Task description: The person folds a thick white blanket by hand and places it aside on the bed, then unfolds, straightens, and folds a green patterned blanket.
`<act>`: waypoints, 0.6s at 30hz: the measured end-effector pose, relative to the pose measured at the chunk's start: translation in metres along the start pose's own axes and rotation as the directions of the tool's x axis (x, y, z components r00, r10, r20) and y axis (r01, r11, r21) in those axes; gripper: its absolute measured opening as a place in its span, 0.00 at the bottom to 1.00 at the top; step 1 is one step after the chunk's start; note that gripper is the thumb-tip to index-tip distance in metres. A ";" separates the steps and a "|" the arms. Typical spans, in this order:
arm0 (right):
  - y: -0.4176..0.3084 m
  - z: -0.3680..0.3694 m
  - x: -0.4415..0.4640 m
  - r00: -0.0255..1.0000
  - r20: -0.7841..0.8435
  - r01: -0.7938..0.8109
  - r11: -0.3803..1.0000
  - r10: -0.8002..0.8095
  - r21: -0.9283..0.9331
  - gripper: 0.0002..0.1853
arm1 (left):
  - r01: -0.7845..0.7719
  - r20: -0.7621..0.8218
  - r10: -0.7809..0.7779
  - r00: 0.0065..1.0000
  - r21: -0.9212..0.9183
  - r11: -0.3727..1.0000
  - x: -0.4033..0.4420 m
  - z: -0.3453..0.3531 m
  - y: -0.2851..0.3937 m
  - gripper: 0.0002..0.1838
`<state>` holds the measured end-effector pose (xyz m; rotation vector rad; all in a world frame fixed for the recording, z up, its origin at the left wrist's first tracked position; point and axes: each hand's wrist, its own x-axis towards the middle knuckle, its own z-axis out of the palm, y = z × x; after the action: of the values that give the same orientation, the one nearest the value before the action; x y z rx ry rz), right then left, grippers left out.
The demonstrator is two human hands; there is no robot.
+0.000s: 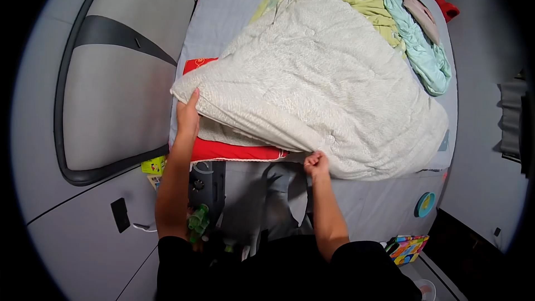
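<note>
While the left hand (188, 118) pinches the cream quilt's (334, 72) corner at nine o'clock, the right hand (316, 164) grips the hem, fingers curled, at four. Step, by my eye: edge-lifting; next move calls for even tension. Quilt lies across the bed (217, 8), centre to one; red cloth (239, 151) beneath, eight; grey padded panel (114, 92), ten.

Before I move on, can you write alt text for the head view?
A person's left hand and right hand grip the near edge of a cream quilt on a bed, with red cloth beneath and a green blanket beyond.
</note>
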<state>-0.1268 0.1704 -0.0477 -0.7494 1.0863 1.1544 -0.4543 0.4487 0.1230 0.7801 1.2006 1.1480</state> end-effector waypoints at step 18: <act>-0.015 -0.027 -0.012 0.977 -0.056 0.058 0.510 -0.206 -0.858 0.07 | 0.277 -0.537 0.372 0.757 0.779 0.563 0.033 -0.096 -0.152 0.35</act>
<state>-0.1200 0.1383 -0.0462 -1.7025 0.4770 1.5143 -0.5095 0.4278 -0.0495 1.1566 2.4691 0.8557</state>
